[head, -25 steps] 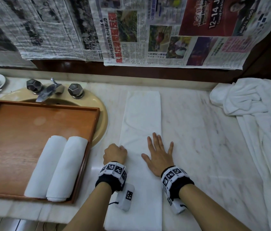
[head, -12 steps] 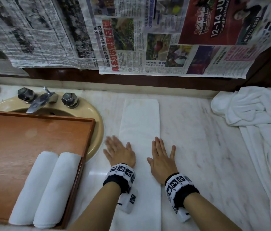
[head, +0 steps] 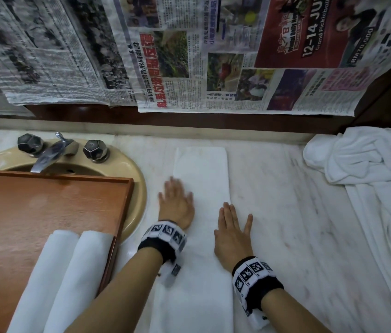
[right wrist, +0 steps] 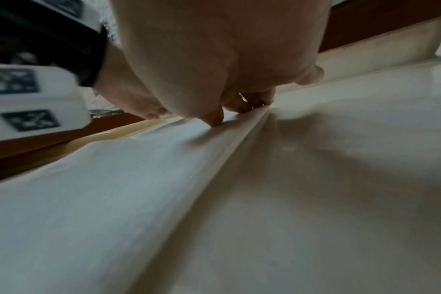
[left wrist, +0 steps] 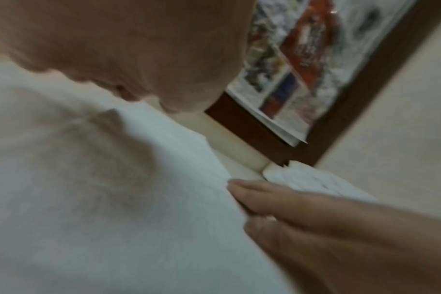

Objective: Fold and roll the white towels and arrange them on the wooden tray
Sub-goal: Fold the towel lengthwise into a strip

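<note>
A white towel (head: 201, 179), folded into a long narrow strip, lies flat on the marble counter and runs from the back wall toward me. My left hand (head: 176, 200) lies flat with straight fingers on the strip's left edge, blurred by motion. My right hand (head: 234, 233) presses flat on its right edge, fingers straight and partly on the marble. The wooden tray (head: 53, 207) sits at left over the sink and holds two rolled white towels (head: 62, 275) side by side near its front right corner. The wrist views show both palms low over the towel (left wrist: 88, 199) (right wrist: 101, 189).
A heap of loose white towels (head: 367, 179) fills the right end of the counter. The beige sink (head: 127, 164) with a chrome tap (head: 53, 151) lies behind the tray. Newspaper sheets (head: 189, 51) hang on the back wall. Bare marble (head: 285, 212) lies between strip and heap.
My left hand went from a fist to a flat hand and slid forward along the towel's left edge. The right hand stayed flat. The head view has tilted and moved closer.
</note>
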Demonstrator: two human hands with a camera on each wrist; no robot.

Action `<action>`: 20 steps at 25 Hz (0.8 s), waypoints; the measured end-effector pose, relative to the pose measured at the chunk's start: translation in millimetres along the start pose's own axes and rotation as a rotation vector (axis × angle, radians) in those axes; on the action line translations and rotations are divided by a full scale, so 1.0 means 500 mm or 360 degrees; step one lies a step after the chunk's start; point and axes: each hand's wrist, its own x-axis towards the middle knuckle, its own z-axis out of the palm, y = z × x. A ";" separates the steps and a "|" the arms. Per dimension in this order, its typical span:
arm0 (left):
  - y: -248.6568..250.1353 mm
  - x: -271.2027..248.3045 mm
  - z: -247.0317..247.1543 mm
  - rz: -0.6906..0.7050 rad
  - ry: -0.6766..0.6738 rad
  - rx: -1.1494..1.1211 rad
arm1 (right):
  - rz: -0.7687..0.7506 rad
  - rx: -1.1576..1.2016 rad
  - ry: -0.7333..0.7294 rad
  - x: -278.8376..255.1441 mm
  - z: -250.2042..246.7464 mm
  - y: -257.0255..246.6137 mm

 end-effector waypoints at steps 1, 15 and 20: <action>-0.001 -0.027 0.008 0.0255 -0.0134 0.0087 | 0.0006 0.0002 0.0017 -0.002 0.004 0.001; 0.008 0.111 0.017 0.0346 -0.0334 0.0733 | 0.0240 0.0075 -0.0454 0.194 -0.086 0.049; 0.052 0.105 -0.039 0.0352 -0.0158 0.0623 | 0.0100 0.0109 -0.0451 0.195 -0.129 0.030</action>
